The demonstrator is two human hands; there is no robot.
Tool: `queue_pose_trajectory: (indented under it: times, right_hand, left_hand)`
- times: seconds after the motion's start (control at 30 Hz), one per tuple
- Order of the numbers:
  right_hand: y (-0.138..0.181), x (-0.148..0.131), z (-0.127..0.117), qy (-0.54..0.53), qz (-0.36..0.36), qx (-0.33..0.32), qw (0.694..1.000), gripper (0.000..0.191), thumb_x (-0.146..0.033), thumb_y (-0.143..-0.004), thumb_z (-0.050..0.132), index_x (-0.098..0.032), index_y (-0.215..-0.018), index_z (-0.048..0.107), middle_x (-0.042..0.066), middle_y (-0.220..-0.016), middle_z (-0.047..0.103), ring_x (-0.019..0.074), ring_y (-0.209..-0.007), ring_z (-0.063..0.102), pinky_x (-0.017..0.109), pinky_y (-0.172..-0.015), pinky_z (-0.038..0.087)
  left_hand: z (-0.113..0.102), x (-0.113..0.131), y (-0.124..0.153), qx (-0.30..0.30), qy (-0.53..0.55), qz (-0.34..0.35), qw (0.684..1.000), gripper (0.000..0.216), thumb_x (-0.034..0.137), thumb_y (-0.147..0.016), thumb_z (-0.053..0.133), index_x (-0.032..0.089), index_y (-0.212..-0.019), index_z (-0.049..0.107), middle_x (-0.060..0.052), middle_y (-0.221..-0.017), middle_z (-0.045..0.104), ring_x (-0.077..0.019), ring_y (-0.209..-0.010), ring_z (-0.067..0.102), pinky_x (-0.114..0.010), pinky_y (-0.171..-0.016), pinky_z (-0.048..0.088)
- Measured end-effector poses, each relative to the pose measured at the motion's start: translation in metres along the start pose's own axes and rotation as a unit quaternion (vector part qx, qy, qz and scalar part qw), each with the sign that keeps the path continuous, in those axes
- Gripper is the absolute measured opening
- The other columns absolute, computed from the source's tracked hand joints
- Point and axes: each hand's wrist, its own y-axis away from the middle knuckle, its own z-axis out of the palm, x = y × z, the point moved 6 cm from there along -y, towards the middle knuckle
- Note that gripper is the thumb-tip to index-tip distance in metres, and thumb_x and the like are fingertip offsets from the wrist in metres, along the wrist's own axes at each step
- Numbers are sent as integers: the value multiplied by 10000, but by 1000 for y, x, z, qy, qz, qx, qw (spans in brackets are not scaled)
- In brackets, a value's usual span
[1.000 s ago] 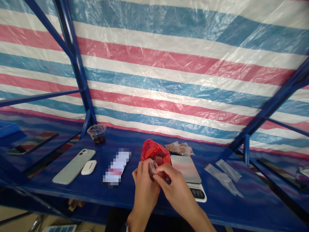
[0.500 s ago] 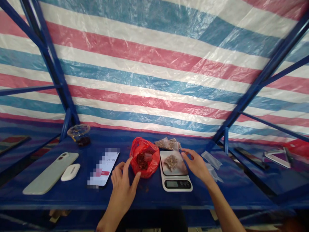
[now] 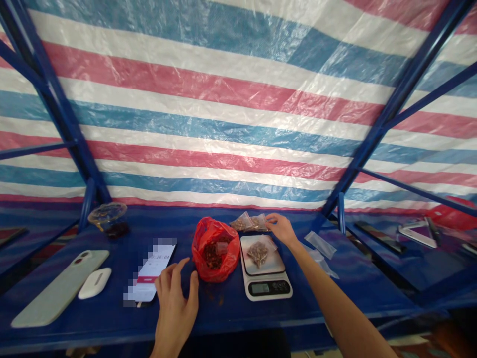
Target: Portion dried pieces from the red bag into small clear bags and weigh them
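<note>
My left hand (image 3: 177, 291) is open, thumb and fingers spread, just left of the red plastic bag (image 3: 233, 248). Inside that bag lie dark reddish-brown dried pieces and a small clear cup (image 3: 222, 248). A white digital scale (image 3: 267, 292) stands right of it, and a filled clear zip bag (image 3: 258, 253) rests on its plate. Behind the scale my right hand (image 3: 281, 227) has thumb and fingers closed at the edge of a filled zip bag (image 3: 258, 222). Another filled zip bag (image 3: 241, 222) lies left of that one.
Flat clear bags (image 3: 321, 244) lie to the right on the blue table (image 3: 231, 315). A lit phone (image 3: 151, 273), a white earbud case (image 3: 94, 283), a pale green phone (image 3: 61, 288) and a clear plastic cup (image 3: 112, 221) are on the left. Blue frame posts (image 3: 367, 149) rise at both sides.
My right hand has moved from beside the scale back to the filled zip bags. My left hand has drawn slightly away from the red bag. The view has shifted a little.
</note>
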Motion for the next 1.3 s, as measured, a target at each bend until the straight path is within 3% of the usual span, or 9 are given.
queue_pose_trajectory:
  times: [0.1, 0.3, 0.5, 0.7, 0.9, 1.07, 1.13, 1.23, 1.3]
  right_hand:
    - [-1, 1, -3, -3, -4, 26, 1000, 161, -338, -750, 704, -226, -844, 771, 43, -786, 784, 249, -798, 738, 339, -772, 531]
    - [34, 5, -20, -30, -4, 65, 997, 432, -522, -890, 548, -175, -1025, 767, 105, -986, 789, 238, -812, 682, 347, -750, 517]
    - [75, -5, -42, -61, -3, 69, 996, 566, -658, -919, 542, -154, -1026, 776, 104, -923, 774, 206, -683, 595, 322, -639, 463]
    - [95, -31, -40, 36, -70, -10, 997, 416, -557, -956, 550, -215, -976, 787, 84, -915, 712, 239, -836, 641, 359, -792, 502]
    - [96, -40, -26, 77, -75, -56, 993, 306, -459, -932, 582, -231, -971, 783, 57, -894, 662, 239, -861, 655, 377, -834, 512]
    - [117, -99, -20, -9, -105, -99, 989, 239, -405, -964, 589, -235, -862, 723, 31, -821, 662, 202, -750, 595, 323, -719, 478]
    - [138, -139, -9, -43, -137, -172, 975, 205, -375, -982, 599, -246, -868, 710, 21, -835, 670, 194, -780, 611, 306, -732, 479]
    - [166, -194, 1, -51, -184, -206, 960, 127, -306, -972, 649, -260, -868, 704, 12, -877, 696, 194, -846, 636, 316, -811, 485]
    - [176, -217, 7, -54, -204, -219, 953, 103, -277, -957, 680, -271, -859, 710, 8, -909, 715, 197, -886, 649, 322, -844, 489]
  left_hand:
    - [-3, -2, 0, 15, 2, 7, 1000, 367, 412, -1013, 478, 200, -1296, 576, -123, -1160, 552, -331, -1161, 519, -585, -1057, 423]
    - [-4, 2, 1, 9, -7, 20, 1000, 337, 386, -1013, 483, 199, -1278, 579, -121, -1158, 558, -324, -1146, 521, -566, -1038, 423]
    - [-2, 2, 1, -2, -19, 28, 999, 331, 396, -1005, 489, 202, -1255, 590, -120, -1150, 554, -328, -1139, 513, -550, -1016, 432]
    - [-3, 5, 1, -2, -11, 21, 1000, 319, 400, -991, 502, 217, -1233, 600, -115, -1130, 569, -328, -1132, 526, -533, -1008, 438]
    - [-6, 5, 1, 21, -3, 26, 999, 290, 372, -985, 518, 221, -1214, 612, -109, -1114, 587, -319, -1102, 551, -524, -1001, 441]
    - [-13, 33, 8, 40, 20, 37, 998, 289, 347, -963, 584, 251, -1233, 616, -102, -1138, 612, -312, -1126, 567, -500, -999, 456]
    - [-7, 56, 11, 11, 38, 40, 998, 441, 366, -923, 653, 270, -1343, 561, -117, -1265, 606, -322, -1192, 560, -511, -1019, 455]
    - [4, 84, 11, -25, 69, 28, 997, 722, 345, -853, 723, 257, -1503, 418, -147, -1403, 573, -351, -1290, 524, -539, -1040, 454]
    - [6, 88, 6, -22, 95, 0, 995, 597, 262, -888, 639, 245, -1458, 463, -144, -1374, 609, -334, -1267, 552, -537, -1036, 459]
